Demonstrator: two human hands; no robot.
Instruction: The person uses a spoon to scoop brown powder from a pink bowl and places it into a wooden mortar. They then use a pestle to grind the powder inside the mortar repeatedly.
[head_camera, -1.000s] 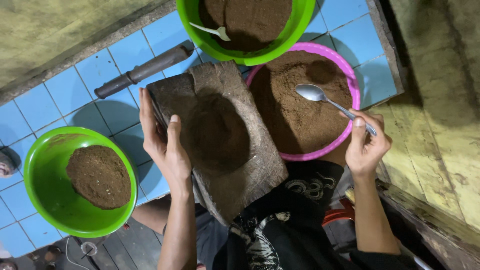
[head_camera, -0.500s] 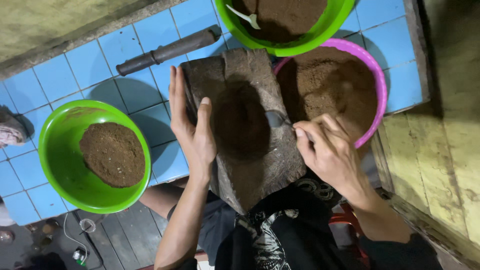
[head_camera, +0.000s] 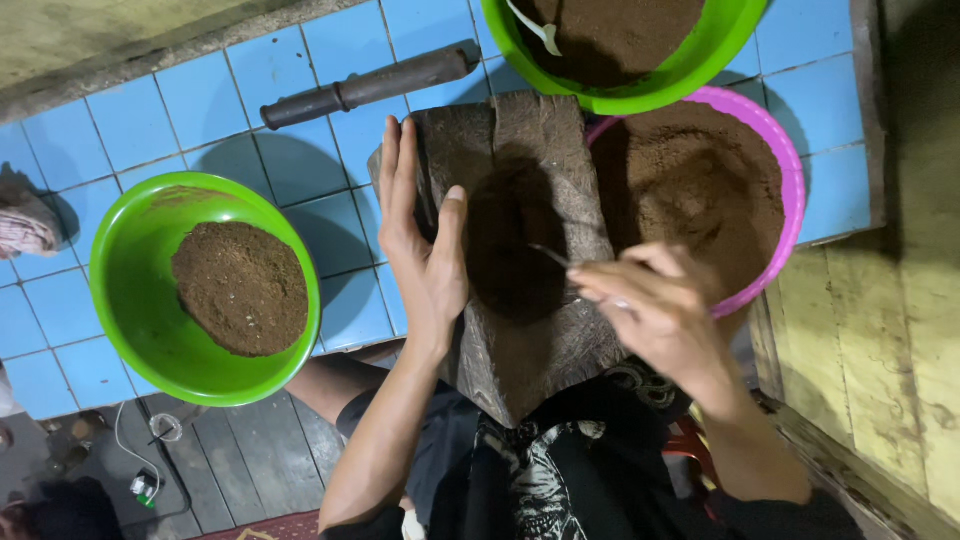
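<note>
Wooden slab (head_camera: 530, 240) is steadied on lap by left hand (head_camera: 425, 250), fingers flat and open along its edge, while spoon (head_camera: 552, 257), pinched in right hand (head_camera: 655, 310), is tipped over its powder-filled hollow.

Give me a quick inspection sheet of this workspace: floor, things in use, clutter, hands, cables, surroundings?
Surface: blue tiled floor.
Things in use: wooden block with a dark hollow of brown powder; pink bowl of powder beside it.
Clutter: two green bowls of powder, one at left, one at top with a white spoon; dark rod.
Hands: left hand steadies the block's edge; right hand holds a spoon over the hollow.
Cables: thin white cable at lower left.
Surroundings: yellowish wooden boards at right.
</note>
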